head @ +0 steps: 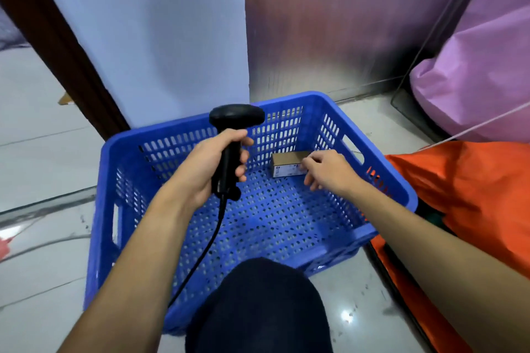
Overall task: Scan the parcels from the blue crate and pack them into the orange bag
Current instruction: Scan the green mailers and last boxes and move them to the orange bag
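Note:
A blue perforated crate (120, 146) stands on the floor in front of me. One small brown cardboard parcel (286, 165) with a white label lies on its bottom at the far right corner. My right hand (329, 170) reaches into the crate, fingers touching the parcel's right end; whether it grips the box is unclear. My left hand (213, 169) is closed around the handle of a black corded barcode scanner (235, 116), held upright over the crate. The orange bag (473, 189) lies to the right of the crate.
A pink bag (481, 89) sits at the back right. A white panel (160, 37) and a metallic wall (329, 23) stand behind the crate. My dark-clad knee (258, 306) overlaps the crate's near edge. Cables (43, 243) run on the tiled floor at left.

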The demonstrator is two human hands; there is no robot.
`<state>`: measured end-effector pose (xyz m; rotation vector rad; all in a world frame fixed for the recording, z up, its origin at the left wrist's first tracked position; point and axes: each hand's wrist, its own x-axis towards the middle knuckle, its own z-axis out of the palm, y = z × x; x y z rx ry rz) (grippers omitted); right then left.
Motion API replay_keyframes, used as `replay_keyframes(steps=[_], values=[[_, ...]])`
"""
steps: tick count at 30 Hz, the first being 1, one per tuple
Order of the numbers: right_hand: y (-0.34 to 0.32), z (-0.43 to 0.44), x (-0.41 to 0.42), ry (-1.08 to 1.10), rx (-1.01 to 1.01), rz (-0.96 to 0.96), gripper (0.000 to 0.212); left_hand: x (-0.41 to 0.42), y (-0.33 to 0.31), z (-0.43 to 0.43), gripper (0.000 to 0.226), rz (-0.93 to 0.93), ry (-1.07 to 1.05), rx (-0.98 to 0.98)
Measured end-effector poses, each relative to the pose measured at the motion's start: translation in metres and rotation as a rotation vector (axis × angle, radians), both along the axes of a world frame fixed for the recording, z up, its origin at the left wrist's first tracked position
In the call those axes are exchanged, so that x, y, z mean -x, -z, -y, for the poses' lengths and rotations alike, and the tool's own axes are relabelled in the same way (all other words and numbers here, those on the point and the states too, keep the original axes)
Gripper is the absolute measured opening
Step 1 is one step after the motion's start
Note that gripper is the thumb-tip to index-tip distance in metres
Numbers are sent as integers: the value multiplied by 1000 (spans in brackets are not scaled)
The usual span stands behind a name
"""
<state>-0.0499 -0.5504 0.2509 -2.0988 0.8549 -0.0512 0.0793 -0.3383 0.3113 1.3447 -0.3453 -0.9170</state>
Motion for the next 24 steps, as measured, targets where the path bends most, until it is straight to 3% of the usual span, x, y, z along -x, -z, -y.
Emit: replay_keyframes(steps=[8, 13, 17, 24], values=[[87, 46, -60, -8, -17, -253, 38, -14, 81, 40, 16, 50, -141, -72], [126, 68, -84, -121, 213, -462, 58, -12, 113, 50, 14, 117, -120, -119], [153, 84, -88, -207, 349, -514, 63, -13, 114, 54, 16, 110, -162, -147], [187, 116, -110, -195, 447, -492, 91, -12, 103, 57, 14, 86, -132, -151]])
